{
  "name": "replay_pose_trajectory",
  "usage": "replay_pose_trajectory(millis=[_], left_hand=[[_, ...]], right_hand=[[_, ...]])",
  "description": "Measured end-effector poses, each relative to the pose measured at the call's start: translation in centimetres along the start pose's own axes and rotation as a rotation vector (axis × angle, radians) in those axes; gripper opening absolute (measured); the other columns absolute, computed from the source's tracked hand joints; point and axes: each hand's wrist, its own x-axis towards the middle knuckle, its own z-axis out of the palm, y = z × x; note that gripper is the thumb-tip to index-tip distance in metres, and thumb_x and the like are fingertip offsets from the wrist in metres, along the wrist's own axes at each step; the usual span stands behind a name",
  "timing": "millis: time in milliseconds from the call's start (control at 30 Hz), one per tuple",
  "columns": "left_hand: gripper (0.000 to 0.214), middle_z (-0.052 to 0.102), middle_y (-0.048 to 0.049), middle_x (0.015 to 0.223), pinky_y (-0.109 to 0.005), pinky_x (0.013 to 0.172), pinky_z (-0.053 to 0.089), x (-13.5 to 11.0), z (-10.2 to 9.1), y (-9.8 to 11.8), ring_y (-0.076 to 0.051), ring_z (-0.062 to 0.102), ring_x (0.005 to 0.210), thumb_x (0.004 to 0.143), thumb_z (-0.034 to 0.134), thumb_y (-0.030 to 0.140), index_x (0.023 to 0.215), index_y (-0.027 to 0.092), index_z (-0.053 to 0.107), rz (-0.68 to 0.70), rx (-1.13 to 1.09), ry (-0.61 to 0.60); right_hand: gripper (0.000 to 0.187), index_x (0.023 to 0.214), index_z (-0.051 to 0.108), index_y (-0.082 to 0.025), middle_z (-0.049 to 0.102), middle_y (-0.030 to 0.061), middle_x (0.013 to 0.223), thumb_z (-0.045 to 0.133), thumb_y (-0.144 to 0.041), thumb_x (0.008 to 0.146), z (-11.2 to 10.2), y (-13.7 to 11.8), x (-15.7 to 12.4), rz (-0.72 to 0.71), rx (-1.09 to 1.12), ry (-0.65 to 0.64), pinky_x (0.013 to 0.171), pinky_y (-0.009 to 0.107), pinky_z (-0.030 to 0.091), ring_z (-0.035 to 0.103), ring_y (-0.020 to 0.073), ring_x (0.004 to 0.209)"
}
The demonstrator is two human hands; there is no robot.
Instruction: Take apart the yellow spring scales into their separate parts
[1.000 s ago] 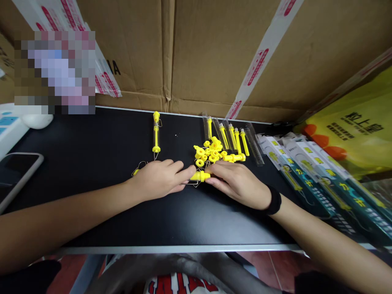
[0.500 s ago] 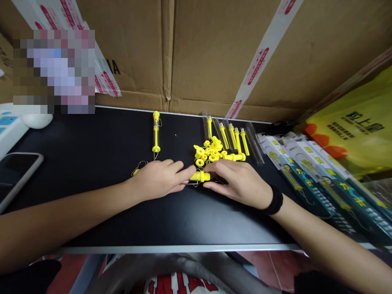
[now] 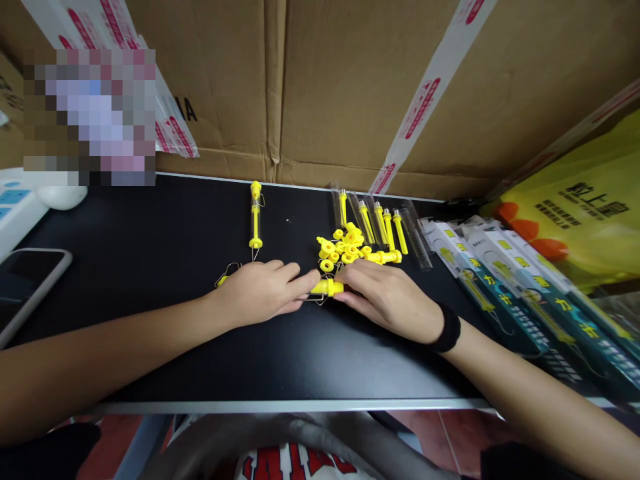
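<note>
At the far left of the black worktop [image 3: 150, 320] a phone [image 3: 27, 280] lies flat near the edge, with a white device [image 3: 15, 207] behind it. Further in, an assembled yellow tube [image 3: 255, 217] lies alone, pointing away from me. My left hand [image 3: 260, 291] rests on the worktop, its fingertips pinched on the left end of a small yellow plastic piece [image 3: 327, 287], with a thin wire clip beneath it. My right hand [image 3: 393, 298] meets it from the other side, fingers closed on the right end, so both hands are clamped on that one piece, low over the worktop just in front of me. Just behind it sits a pile of loose yellow parts [image 3: 345, 248], then a row of clear tubes with yellow inserts [image 3: 380, 223]. To the right lie packaged cards [image 3: 500, 280] and a yellow bag [image 3: 585, 213]. Cardboard boxes [image 3: 345, 87] stand behind.
</note>
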Motion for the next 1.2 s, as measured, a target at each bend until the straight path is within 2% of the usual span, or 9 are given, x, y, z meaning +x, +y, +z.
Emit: replay_pose_trajectory(millis=[500, 567, 700, 833, 1000, 1200], left_hand=[[0.032, 0.057, 0.0023, 0.079, -0.028, 0.052, 0.029, 0.02, 0.15, -0.02, -0.014, 0.056, 0.068, 0.089, 0.047, 0.034, 0.118, 0.02, 0.043, 0.005, -0.016, 0.009], [0.032, 0.057, 0.0023, 0.079, -0.028, 0.052, 0.029, -0.02, 0.15, 0.0, -0.014, 0.056, 0.068, 0.089, 0.048, 0.034, 0.118, 0.02, 0.043, 0.006, -0.014, 0.013], [0.032, 0.057, 0.0022, 0.079, -0.028, 0.051, 0.029, -0.04, 0.15, 0.04, -0.014, 0.056, 0.069, 0.088, 0.049, 0.034, 0.116, 0.02, 0.043, 0.006, -0.006, 0.013], [0.03, 0.056, 0.0026, 0.078, -0.028, 0.05, 0.028, 0.01, 0.13, 0.05, -0.014, 0.055, 0.067, 0.088, 0.048, 0.033, 0.115, 0.021, 0.043, 0.011, 0.009, 0.024], [0.029, 0.056, 0.003, 0.077, -0.028, 0.05, 0.028, -0.02, 0.14, 0.02, -0.014, 0.055, 0.066, 0.088, 0.048, 0.033, 0.114, 0.021, 0.044, 0.01, 0.007, 0.032], [0.033, 0.056, 0.0031, 0.078, -0.028, 0.051, 0.029, -0.06, 0.18, 0.04, -0.014, 0.055, 0.067, 0.087, 0.051, 0.034, 0.116, 0.022, 0.043, 0.013, -0.004, 0.022]], right_hand=[[0.018, 0.089, 0.057, -0.015, 0.062, 0.0068, 0.082, 0.042, -0.025, 0.093, -0.02, 0.29, -0.31, -0.129, -0.096, 0.062, 0.068, 0.028, 0.042, 0.054, 0.0169, 0.075], [0.019, 0.09, 0.057, -0.015, 0.063, 0.0069, 0.083, 0.044, -0.029, 0.092, -0.06, 0.39, -0.32, -0.122, -0.084, 0.079, 0.069, 0.028, 0.042, 0.054, 0.0171, 0.076], [0.035, 0.092, 0.057, -0.014, 0.061, 0.0084, 0.082, 0.042, -0.046, 0.09, -0.08, 0.39, -0.16, -0.054, -0.039, 0.04, 0.068, 0.029, 0.041, 0.054, 0.019, 0.076], [0.035, 0.081, 0.057, -0.015, 0.059, 0.0061, 0.073, 0.033, -0.037, 0.095, 0.12, 0.21, 0.07, -0.004, 0.004, -0.002, 0.063, 0.027, 0.038, 0.052, 0.0165, 0.069], [0.03, 0.083, 0.057, -0.014, 0.059, 0.0058, 0.074, 0.041, -0.037, 0.093, 0.18, 0.19, 0.11, 0.014, 0.065, 0.007, 0.061, 0.025, 0.038, 0.052, 0.0154, 0.068], [0.024, 0.086, 0.058, -0.014, 0.059, 0.0058, 0.075, 0.045, -0.034, 0.091, -0.1, 0.25, -0.16, -0.064, 0.043, 0.033, 0.064, 0.026, 0.04, 0.052, 0.0159, 0.07]])
